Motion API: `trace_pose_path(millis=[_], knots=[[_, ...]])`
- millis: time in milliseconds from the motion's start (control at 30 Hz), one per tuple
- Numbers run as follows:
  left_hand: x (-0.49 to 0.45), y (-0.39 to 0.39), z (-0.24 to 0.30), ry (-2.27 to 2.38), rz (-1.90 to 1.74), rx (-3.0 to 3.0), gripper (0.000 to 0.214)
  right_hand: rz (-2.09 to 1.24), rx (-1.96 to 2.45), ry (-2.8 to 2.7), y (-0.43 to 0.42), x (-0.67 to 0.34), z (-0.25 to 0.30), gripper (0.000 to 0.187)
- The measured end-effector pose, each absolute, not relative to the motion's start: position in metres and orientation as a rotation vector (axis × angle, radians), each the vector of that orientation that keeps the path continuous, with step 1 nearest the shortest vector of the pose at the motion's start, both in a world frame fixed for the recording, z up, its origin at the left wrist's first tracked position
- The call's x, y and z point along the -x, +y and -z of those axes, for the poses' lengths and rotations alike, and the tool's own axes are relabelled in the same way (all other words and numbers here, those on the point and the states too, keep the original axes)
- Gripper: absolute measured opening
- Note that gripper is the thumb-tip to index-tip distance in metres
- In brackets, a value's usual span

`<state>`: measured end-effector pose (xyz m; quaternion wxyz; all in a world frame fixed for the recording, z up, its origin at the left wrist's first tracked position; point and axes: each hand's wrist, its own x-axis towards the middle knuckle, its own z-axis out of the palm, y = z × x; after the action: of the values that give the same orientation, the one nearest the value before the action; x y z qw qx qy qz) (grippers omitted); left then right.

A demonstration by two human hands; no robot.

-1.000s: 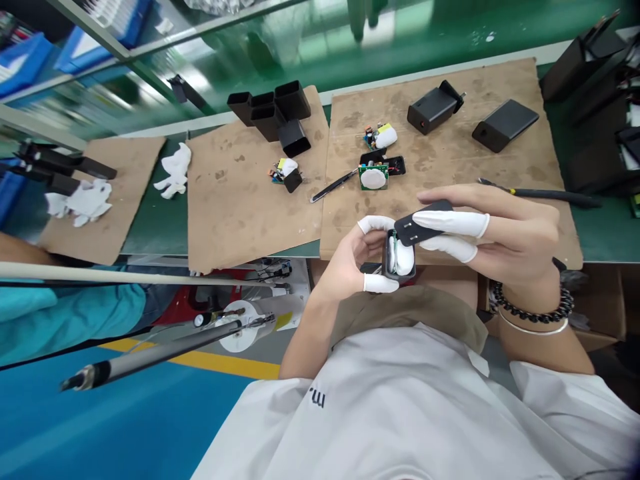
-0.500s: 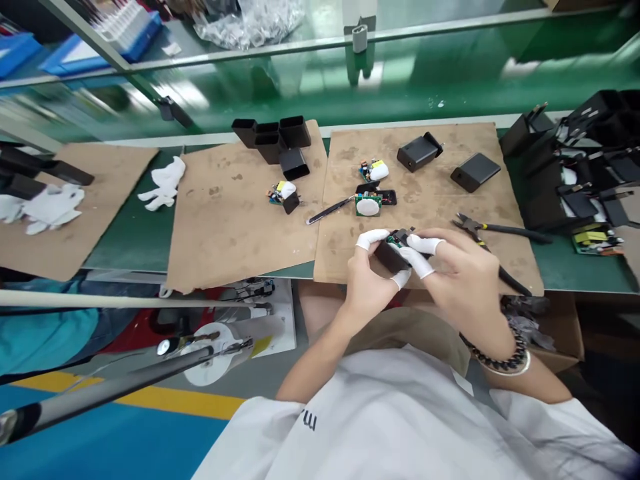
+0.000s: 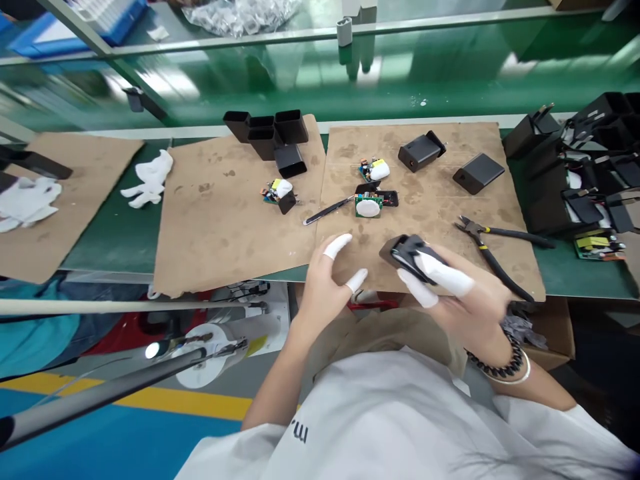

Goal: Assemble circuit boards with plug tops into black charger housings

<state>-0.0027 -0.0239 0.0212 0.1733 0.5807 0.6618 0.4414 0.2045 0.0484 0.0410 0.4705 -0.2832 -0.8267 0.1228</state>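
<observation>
- Cardboard sheet (image 3: 440, 200) lies under both hands and ends just below the left hand. A part that slips here could fall over this edge to the floor, I think.
- Right hand (image 3: 465, 300) has its capped fingers closed on the black case (image 3: 400, 250), which is in the air just over the sheet, to the right of the left hand. The hand is blurred and I cannot see the thumb. The grip looks light, so the smooth caps may let the case slide out.
- Left hand (image 3: 327, 280) is empty, with its fingers spread, apart from the case. It gives no support if the case tips.
- Pliers (image 3: 477, 239) lie just right of the right hand. A sideways move may knock them, or they may scratch the case.
- Circuit board (image 3: 369, 205) lies just beyond the hands, and a dropped case could hit it.
- Tweezers (image 3: 327, 210) lie beyond the left hand, near enough to be swept away.
</observation>
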Motion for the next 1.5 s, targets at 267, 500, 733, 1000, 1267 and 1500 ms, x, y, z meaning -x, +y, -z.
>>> trace_pose_path(millis=[267, 500, 733, 1000, 1267, 1500], knots=[[0.011, -0.028, -0.015, 2.041, -1.237, -1.691, 0.047, -0.14, 0.663, -2.092, 0.063, -0.205, -0.052, 0.027], [0.01, -0.026, -0.014, 2.05, -1.209, -1.731, 0.044, -0.118, 0.711, -2.277, 0.072, -0.212, -0.056, 0.018], [-0.004, -0.024, -0.02, 2.01, -1.168, -1.814, 0.049, -0.162, 0.77, -2.35, 0.066, -0.203, -0.033, 0.012], [-0.058, -0.004, -0.006, 1.963, -1.247, -1.808, 0.061, -0.418, 0.716, -2.2, 0.066, -0.208, -0.032, 0.02], [-0.059, 0.005, 0.0, 1.983, -1.328, -1.858, 0.064, -0.568, 0.741, -2.161, 0.072, -0.208, -0.049, 0.041], [-0.062, 0.007, 0.001, 1.999, -1.313, -1.821, 0.062, -0.348, 0.791, -2.182, 0.069, -0.201, -0.056, 0.028]])
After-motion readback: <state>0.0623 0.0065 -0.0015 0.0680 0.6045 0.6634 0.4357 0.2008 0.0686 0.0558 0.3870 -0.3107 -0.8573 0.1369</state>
